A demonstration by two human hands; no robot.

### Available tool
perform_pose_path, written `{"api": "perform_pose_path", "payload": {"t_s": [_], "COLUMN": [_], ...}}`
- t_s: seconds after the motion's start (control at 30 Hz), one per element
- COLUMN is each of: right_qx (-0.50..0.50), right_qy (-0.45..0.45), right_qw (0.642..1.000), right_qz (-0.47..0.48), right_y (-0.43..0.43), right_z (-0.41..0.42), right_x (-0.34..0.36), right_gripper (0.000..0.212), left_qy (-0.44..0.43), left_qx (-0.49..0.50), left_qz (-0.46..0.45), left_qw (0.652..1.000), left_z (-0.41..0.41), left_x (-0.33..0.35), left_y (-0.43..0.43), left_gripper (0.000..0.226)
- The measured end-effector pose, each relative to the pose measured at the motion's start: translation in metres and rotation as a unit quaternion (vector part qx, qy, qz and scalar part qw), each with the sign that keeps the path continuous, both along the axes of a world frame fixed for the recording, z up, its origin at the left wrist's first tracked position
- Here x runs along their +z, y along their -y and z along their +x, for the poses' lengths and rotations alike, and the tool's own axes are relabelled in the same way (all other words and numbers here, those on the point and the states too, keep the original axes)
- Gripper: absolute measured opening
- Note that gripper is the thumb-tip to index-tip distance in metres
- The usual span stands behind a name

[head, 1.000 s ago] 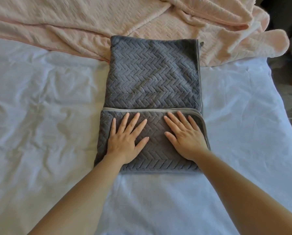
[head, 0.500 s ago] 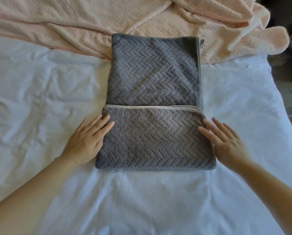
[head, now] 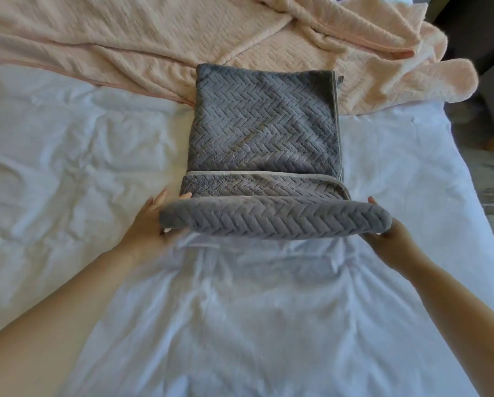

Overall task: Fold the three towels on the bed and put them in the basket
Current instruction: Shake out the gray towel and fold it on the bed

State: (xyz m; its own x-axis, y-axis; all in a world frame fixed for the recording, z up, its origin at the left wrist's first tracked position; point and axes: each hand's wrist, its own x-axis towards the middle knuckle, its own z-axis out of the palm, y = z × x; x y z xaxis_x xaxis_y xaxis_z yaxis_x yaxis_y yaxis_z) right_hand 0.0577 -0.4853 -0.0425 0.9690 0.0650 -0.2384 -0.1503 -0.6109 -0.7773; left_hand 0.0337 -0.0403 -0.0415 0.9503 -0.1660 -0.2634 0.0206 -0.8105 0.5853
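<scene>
Two towels are in view: one grey towel (head: pixel 264 124), its near fold gripped by both hands, and one pink towel (head: pixel 154 32), spread out beyond the fingertips (a sliver of purple at the far edge is too small to count as anything). Two hands show: one left hand (head: pixel 151 222) and one right hand (head: pixel 389 236). One white sheet (head: pixel 240 310) lies beneath them.

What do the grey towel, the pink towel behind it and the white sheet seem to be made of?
Grey towel: likely plush microfibre or fleece, matte; it has a soft nap with raised herringbone ridges and a paler stitched binding.
Pink towel: apparently the same plush fabric, with the same herringbone relief, also matte.
White sheet: thin woven cloth, perhaps cotton; it is smooth with many fine creases.
</scene>
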Motion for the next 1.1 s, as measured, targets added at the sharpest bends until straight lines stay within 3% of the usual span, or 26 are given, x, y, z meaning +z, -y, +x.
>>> {"api": "perform_pose_path", "payload": {"t_s": [0.07,0.13,0.2,0.27,0.43,0.57,0.63,0.67,0.73,0.83,0.9,0.97,1.1], "right_qx": [-0.07,-0.075,-0.074,-0.095,-0.143,-0.172,-0.164,-0.158,-0.156,-0.16,-0.151,-0.16,-0.164], "right_qy": [0.0,-0.003,-0.01,0.003,0.018,-0.092,-0.138,-0.135,-0.089,0.016,0.077,0.098,-0.006], "right_qw": [0.998,0.992,0.981,0.979,0.983,0.954,0.939,0.941,0.956,0.976,0.976,0.974,0.986], "right_qz": [-0.006,0.101,0.181,0.18,0.117,0.227,0.27,0.269,0.232,0.146,0.138,0.129,0.021], "right_y": [-0.007,-0.019,-0.031,-0.037,-0.044,-0.047,-0.046,-0.046,-0.047,-0.054,-0.06,-0.063,-0.065], "right_z": [0.014,0.032,0.055,0.079,0.136,0.171,0.173,0.171,0.167,0.174,0.189,0.209,0.238], "right_x": [0.013,0.03,0.047,0.053,0.049,0.037,0.029,0.023,0.012,0.007,0.011,0.012,-0.01], "right_gripper": [0.031,0.017,0.018,0.017,0.032,0.055,0.068,0.064,0.036,0.012,0.013,0.015,0.025], "left_qy": [0.03,0.047,0.035,0.026,0.008,-0.073,-0.126,-0.13,-0.093,-0.011,0.038,0.067,-0.014], "left_qx": [0.085,0.151,0.224,0.264,0.303,0.333,0.326,0.326,0.334,0.329,0.327,0.328,0.339], "left_qz": [-0.127,-0.195,-0.225,-0.228,-0.172,-0.164,-0.213,-0.248,-0.288,-0.274,-0.267,-0.258,-0.149], "left_qw": [0.988,0.968,0.948,0.937,0.937,0.926,0.913,0.903,0.893,0.904,0.906,0.907,0.929], "left_z": [0.018,0.036,0.06,0.088,0.149,0.181,0.181,0.179,0.175,0.186,0.202,0.219,0.239], "left_x": [0.018,0.033,0.042,0.048,0.047,0.032,0.023,0.018,0.006,0.0,0.004,0.005,-0.013], "left_y": [0.015,0.027,0.031,0.03,0.033,0.027,0.026,0.026,0.029,0.034,0.038,0.039,0.041], "left_gripper": [0.07,0.041,0.045,0.056,0.066,0.079,0.087,0.083,0.061,0.036,0.027,0.035,0.047]}}
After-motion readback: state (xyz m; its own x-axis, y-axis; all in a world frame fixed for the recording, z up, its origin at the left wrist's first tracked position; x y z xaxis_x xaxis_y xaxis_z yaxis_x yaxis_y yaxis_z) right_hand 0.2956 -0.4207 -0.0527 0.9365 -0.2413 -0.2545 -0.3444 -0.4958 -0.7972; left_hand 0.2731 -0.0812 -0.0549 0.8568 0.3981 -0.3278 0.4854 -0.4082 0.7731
